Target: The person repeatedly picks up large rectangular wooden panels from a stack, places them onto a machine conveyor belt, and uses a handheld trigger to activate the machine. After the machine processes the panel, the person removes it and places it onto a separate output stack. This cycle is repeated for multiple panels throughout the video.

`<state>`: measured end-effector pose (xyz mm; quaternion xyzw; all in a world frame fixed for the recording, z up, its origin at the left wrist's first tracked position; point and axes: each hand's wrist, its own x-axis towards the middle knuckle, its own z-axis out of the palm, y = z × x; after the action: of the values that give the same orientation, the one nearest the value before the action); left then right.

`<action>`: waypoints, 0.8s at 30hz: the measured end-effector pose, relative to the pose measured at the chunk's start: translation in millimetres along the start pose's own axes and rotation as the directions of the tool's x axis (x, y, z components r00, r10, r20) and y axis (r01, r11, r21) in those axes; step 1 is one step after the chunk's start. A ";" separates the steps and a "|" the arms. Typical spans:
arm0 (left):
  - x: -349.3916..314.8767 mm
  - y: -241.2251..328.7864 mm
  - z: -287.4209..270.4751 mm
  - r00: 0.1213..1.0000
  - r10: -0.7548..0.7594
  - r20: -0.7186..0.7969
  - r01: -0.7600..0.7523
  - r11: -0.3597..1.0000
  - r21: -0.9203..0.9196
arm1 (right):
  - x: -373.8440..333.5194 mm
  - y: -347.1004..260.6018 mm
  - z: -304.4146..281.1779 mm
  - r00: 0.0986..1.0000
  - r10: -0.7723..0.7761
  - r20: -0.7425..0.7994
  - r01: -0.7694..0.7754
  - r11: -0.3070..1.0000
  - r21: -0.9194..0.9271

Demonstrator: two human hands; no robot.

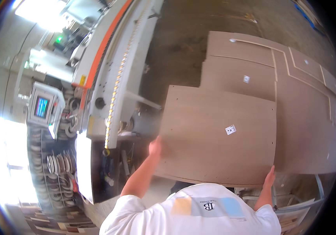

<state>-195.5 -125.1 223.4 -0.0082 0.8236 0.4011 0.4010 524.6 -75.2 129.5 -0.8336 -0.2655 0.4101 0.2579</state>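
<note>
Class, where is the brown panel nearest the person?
In the head view, the brown panel is mostly right of centre, between the left hand and right hand, right of the orange-striped machine.

L hand (156, 147) slightly fwd of R hand (269, 177), arms (142, 175) spread, reaching fwd.
</note>
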 end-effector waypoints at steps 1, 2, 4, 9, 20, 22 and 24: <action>3.2 -2.6 -29.7 1.000 0.006 -0.013 -0.007 1.000 -0.027 | -26.7 -10.9 17.4 1.000 0.005 0.026 -0.007 0.998 0.063; 8.6 -4.8 -60.6 0.999 0.030 -0.018 -0.031 0.999 -0.019 | -37.4 -3.0 33.4 1.000 0.020 0.013 -0.020 1.000 0.014; 23.3 -8.1 -129.1 0.996 0.085 -0.027 -0.085 0.996 -0.011 | -56.0 11.9 78.1 1.000 0.005 -0.002 -0.005 1.000 -0.028; 85.5 -36.5 -288.9 0.978 0.106 -0.181 -0.111 0.994 -0.018 | -158.8 -24.2 190.1 0.989 -0.140 0.050 0.136 0.989 0.061; 190.6 -59.1 -500.0 0.870 0.197 -0.453 -0.053 0.949 0.311 | -301.0 -102.2 404.1 0.984 -0.115 0.136 0.136 0.978 -0.157; 190.3 -34.0 -515.2 0.851 0.260 -0.457 -0.032 0.893 0.449 | -324.9 -112.0 425.1 0.972 -0.087 0.217 0.102 0.993 -0.058; 200.1 -42.4 -540.3 0.739 0.451 -0.501 -0.080 0.796 0.600 | -371.7 -133.6 445.8 0.939 -0.012 0.345 -0.009 0.998 0.061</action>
<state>-670.3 -452.6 254.8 0.0968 0.9783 0.1812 0.0278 -66.4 -126.8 182.7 -0.7403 -0.2946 0.5574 0.2331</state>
